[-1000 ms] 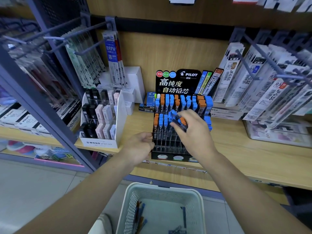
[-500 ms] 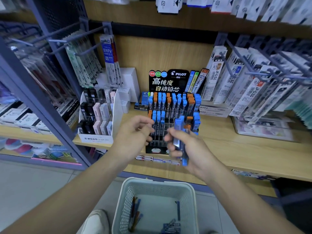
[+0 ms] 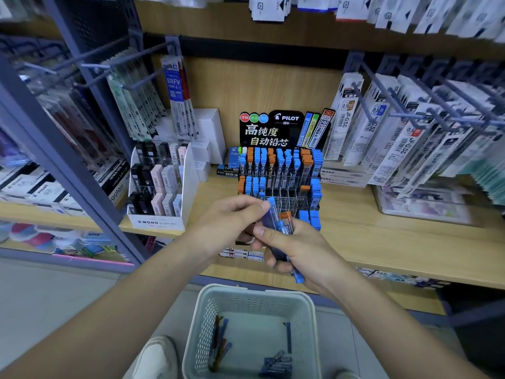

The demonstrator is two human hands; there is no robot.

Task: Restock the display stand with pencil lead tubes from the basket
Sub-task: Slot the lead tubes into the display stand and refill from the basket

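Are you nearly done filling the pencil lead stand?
Not yet. The display stand has a full-looking back row, but middle slots are empty. The right hand holds a bunch of tubes; the left hand pinches one blue-capped tube. Some spare tubes lie in the basket.

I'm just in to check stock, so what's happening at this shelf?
A person is restocking. Their right hand grips a bundle of lead tubes, and the left hand pinches a blue-capped tube at the top of that bundle. Behind the hands, the Pilot display stand has empty slots. The basket below holds loose tubes.
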